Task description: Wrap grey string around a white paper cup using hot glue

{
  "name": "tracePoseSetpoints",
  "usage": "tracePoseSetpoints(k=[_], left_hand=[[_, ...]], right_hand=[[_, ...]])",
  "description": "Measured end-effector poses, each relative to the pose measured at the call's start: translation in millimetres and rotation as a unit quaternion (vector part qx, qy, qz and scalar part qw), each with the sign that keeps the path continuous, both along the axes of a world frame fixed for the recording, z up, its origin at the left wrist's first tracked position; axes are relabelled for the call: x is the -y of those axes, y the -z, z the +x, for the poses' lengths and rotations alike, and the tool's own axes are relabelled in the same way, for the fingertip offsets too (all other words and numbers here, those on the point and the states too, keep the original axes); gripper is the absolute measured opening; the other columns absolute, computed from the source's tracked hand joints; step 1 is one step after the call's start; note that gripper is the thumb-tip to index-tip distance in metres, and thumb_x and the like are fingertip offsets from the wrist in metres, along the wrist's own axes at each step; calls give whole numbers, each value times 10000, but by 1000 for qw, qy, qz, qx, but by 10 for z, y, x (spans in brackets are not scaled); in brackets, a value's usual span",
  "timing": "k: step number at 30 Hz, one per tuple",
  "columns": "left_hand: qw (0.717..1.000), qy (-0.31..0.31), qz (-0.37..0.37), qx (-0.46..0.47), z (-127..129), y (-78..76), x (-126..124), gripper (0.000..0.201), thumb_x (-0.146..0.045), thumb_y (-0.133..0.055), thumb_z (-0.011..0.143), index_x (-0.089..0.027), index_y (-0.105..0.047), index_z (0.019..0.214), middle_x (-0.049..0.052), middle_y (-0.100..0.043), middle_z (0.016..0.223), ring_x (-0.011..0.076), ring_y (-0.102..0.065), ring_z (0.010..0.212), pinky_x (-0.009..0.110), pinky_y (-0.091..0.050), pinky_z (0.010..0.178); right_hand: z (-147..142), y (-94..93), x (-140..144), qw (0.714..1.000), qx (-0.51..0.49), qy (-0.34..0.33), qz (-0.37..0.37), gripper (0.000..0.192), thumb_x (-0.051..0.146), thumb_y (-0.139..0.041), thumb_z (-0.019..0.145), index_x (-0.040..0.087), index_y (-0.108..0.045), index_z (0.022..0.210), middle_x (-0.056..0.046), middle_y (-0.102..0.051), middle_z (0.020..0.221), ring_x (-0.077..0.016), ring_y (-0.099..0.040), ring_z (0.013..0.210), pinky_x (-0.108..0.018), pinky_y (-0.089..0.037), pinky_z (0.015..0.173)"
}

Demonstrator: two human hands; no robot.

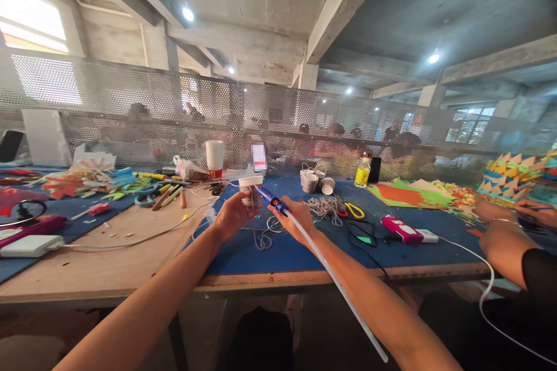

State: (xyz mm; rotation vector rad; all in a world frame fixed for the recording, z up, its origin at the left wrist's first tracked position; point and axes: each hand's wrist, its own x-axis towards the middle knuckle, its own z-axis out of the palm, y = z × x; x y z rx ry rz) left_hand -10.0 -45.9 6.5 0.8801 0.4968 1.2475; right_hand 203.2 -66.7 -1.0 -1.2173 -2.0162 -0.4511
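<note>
My left hand (230, 214) is closed around a paper cup (251, 182), whose lower part looks wrapped in grey cord. In my right hand (299, 221) is a blue glue gun (270, 199), its tip pointing at the side of the cup. A long whitish glue stick (335, 278) sticks out of the back of the gun and runs over my right forearm. Thin grey cord (263, 239) trails in loops on the blue table below the cup. Just right of my right hand lies a heap of the same cord (326, 207).
Behind stand a stack of paper cups (214, 157), several cord-wrapped cups (310, 181), a yellow-labelled bottle (362, 170) and a phone (258, 157). Yellow-handled scissors (354, 210) and a pink power strip (402, 229) lie right. Another person's arm (505, 237) works at far right. Paper scraps and tools (161, 194) lie left.
</note>
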Motion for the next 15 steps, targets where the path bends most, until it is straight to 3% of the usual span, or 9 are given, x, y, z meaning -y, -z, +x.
tracePoseSetpoints(k=[15], left_hand=[[1000,-2,-9,6,23,-55,47,373,-211,-648,854,-162,-689,1221,61,-792,855,197,-742,689,304,-584,688]], right_hand=[[-1,4,-1,1000,-1,3,5,333,515,-595,1003,194,-657,939,-36,-756,718,-169,-720,661,-237,-286,559]])
